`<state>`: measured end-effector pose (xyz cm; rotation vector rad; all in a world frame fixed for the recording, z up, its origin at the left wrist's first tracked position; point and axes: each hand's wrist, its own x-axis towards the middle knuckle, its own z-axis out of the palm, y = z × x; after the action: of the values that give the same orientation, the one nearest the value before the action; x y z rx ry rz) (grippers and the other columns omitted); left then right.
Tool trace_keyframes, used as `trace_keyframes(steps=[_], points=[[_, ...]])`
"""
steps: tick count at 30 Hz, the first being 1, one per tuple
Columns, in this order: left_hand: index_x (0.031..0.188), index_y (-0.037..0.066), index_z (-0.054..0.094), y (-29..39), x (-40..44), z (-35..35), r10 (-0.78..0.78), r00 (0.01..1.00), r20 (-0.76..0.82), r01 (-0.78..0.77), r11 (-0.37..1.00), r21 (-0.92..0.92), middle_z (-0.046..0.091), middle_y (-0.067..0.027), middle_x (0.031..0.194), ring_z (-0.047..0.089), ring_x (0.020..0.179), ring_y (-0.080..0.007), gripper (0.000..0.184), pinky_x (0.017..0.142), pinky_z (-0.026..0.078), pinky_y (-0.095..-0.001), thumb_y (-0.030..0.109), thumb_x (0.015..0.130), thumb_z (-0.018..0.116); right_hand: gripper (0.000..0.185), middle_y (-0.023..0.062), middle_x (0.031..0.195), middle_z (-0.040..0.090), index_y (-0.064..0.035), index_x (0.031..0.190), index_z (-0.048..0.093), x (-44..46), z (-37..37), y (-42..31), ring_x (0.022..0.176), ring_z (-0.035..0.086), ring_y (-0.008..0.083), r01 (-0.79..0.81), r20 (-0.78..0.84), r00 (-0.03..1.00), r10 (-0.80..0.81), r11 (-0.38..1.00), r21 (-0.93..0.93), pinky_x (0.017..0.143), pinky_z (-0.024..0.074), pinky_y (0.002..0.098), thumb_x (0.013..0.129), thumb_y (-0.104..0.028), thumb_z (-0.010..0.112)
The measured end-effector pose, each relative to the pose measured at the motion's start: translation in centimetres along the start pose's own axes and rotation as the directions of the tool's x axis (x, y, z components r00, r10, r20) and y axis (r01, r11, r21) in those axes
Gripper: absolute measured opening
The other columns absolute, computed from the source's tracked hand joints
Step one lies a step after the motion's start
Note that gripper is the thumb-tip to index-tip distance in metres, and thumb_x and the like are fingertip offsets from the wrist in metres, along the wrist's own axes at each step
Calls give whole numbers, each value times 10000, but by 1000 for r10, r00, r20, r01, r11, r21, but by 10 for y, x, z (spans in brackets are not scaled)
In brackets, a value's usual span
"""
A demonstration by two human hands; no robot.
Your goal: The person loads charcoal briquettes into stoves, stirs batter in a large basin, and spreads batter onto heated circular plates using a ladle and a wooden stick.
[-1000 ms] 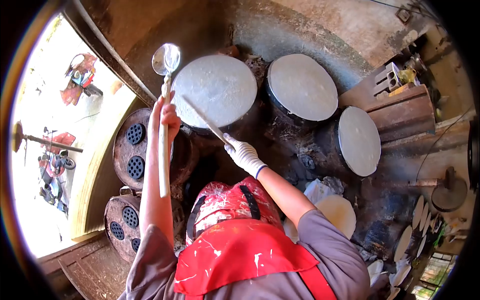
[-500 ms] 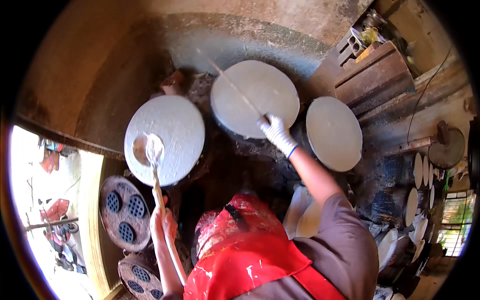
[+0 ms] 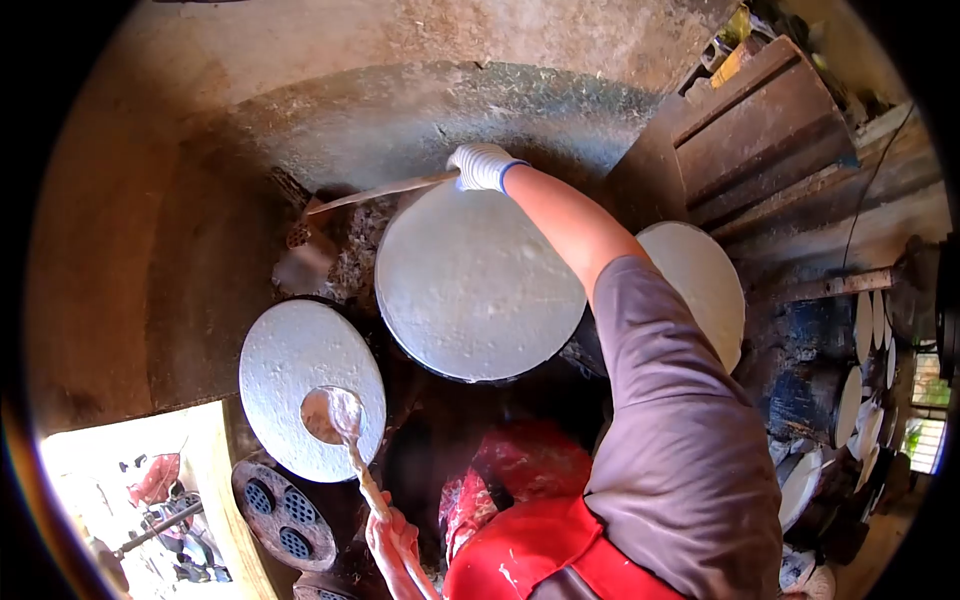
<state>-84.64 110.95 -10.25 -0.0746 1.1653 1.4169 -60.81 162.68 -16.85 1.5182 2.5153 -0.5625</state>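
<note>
My bare left hand (image 3: pixel 392 540) is wrapped round the long handle of a ladle (image 3: pixel 362 472) at the lower middle. The ladle's round bowl, brown inside and smeared white, is at the lower right part of the left pale round top (image 3: pixel 290 350). My right hand (image 3: pixel 484 166), in a white striped glove, is closed on a long thin wooden stick (image 3: pixel 385 190) over the far edge of the middle pale round top (image 3: pixel 480 290). The stick points left, its tip near a brownish block (image 3: pixel 305 255). Its near end is hidden in the glove.
A third pale round top (image 3: pixel 700 280) lies right, partly behind my arm. Round blocks with holes (image 3: pixel 297 505) sit in a stove at lower left. A curved wall (image 3: pixel 440 110) stands behind. Several dark pots (image 3: pixel 815 395) are at right, and brown boards (image 3: pixel 745 125) at upper right.
My right hand has moved up and left to the middle top's far edge, and the stick now lies flatter. The ladle has shifted right across the left top. The whole view has shifted.
</note>
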Motion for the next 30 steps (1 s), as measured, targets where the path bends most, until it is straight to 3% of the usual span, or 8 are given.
trace_keyframes(steps=[8, 10, 16, 20, 26, 28, 29, 30], points=[[1148, -46, 436, 7, 11, -15, 31, 999, -38, -24, 986, 165, 368, 11, 606, 275, 419, -41, 433, 363, 255, -165, 229, 842, 572, 367, 123, 769, 642, -57, 933, 633, -115, -80, -1, 696, 603, 273, 106, -158, 984, -88, 988, 109, 639, 467, 373, 689, -329, 668], [1160, -44, 431, 14, 9, -23, -3, 1000, 13, -1, 961, 276, 361, 18, 598, 270, 417, -36, 447, 365, 250, -166, 271, 864, 544, 354, 119, 810, 648, -47, 945, 622, -176, -104, -9, 691, 595, 231, 65, -122, 992, -40, 975, 213, 647, 450, 348, 728, -324, 666], [1192, -39, 415, 24, 17, -55, -113, 968, 226, 15, 918, 396, 348, 21, 568, 280, 407, -35, 532, 341, 243, -159, 378, 874, 510, 370, 169, 794, 622, -16, 952, 605, -384, -132, -54, 701, 597, 244, -50, -303, 950, 77, 994, 97, 654, 461, 338, 698, -267, 702], [1195, -39, 412, 20, 30, -76, -202, 902, 383, 33, 914, 406, 359, 15, 576, 281, 407, -35, 508, 340, 249, -158, 350, 882, 505, 394, 162, 861, 628, 25, 963, 588, -514, -114, -71, 794, 616, 232, -171, -568, 813, 129, 985, -21, 736, 468, 326, 699, -245, 700], [1227, -17, 386, 12, 39, -71, -375, 741, 557, 109, 886, 451, 380, 14, 594, 296, 420, -33, 462, 358, 287, -159, 293, 899, 489, 266, 127, 901, 636, -71, 961, 631, -680, -13, -141, 792, 623, 201, -347, -724, 628, 286, 935, 68, 729, 482, 315, 708, -147, 657], [1238, -16, 372, -3, 25, -52, -414, 711, 568, 103, 861, 498, 379, 13, 597, 290, 421, -36, 468, 356, 290, -161, 289, 902, 484, 271, 93, 924, 638, -96, 950, 638, -736, 61, -138, 788, 625, 208, -437, -693, 577, 432, 880, 185, 741, 485, 319, 683, -135, 670], [1239, -14, 373, -12, 23, -49, -426, 707, 564, 123, 860, 496, 373, 15, 594, 289, 411, -38, 468, 354, 294, -162, 293, 903, 481, 270, 70, 963, 630, -110, 934, 634, -755, 104, -148, 827, 615, 204, -386, -520, 446, 729, 680, 623, 750, 481, 314, 668, -116, 676], [1235, -12, 378, -22, 22, -39, -433, 706, 561, 134, 859, 495, 369, 15, 587, 289, 400, -40, 466, 354, 299, -163, 300, 904, 477, 283, 51, 998, 621, -118, 935, 627, -771, 136, -154, 845, 608, 201, -424, -458, 416, 786, 613, 667, 756, 478, 314, 657, -99, 676]])
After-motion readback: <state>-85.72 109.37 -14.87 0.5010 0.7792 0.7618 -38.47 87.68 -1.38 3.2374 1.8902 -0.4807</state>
